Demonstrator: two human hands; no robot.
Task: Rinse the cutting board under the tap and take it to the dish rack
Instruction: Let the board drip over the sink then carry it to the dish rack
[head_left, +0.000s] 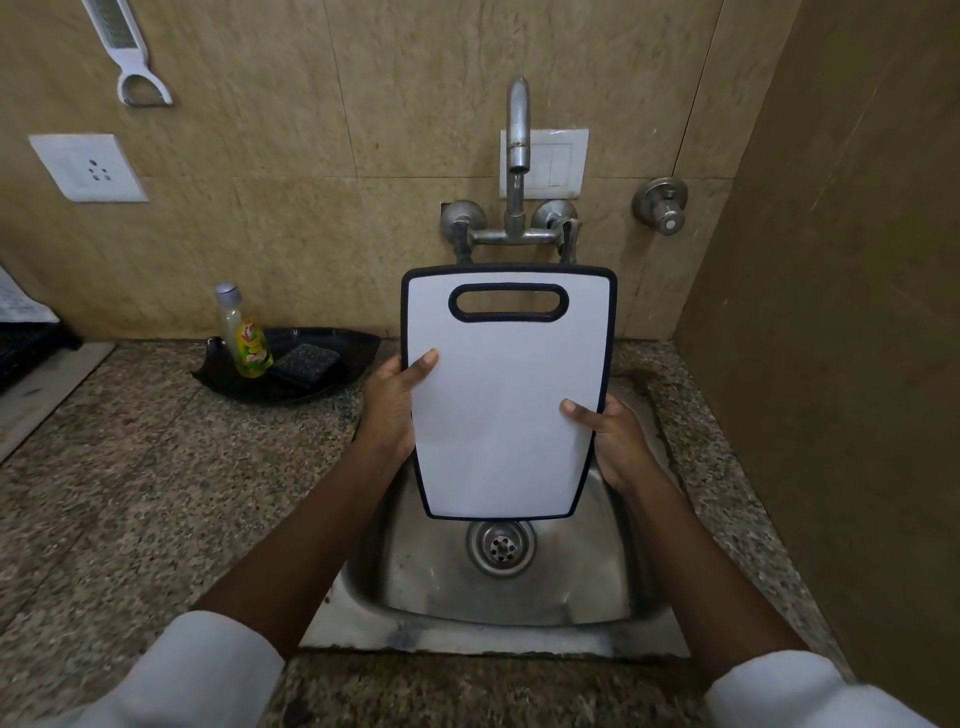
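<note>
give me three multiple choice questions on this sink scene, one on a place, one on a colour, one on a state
1. Where is the dish soap bottle?
A. in the black tray left of the sink
B. inside the sink
C. hung on the wall

2. What colour is the cutting board's rim?
A. red
B. dark navy
C. green

3. How is the cutting board held?
A. by the left hand alone
B. lying flat in the sink
C. by both hands over the sink

Answers: 1 A, it stands in the black tray beside a scrub pad; 2 B, a dark edge frames the white face; 3 C, left hand and right hand grip its sides above the sink.
</note>
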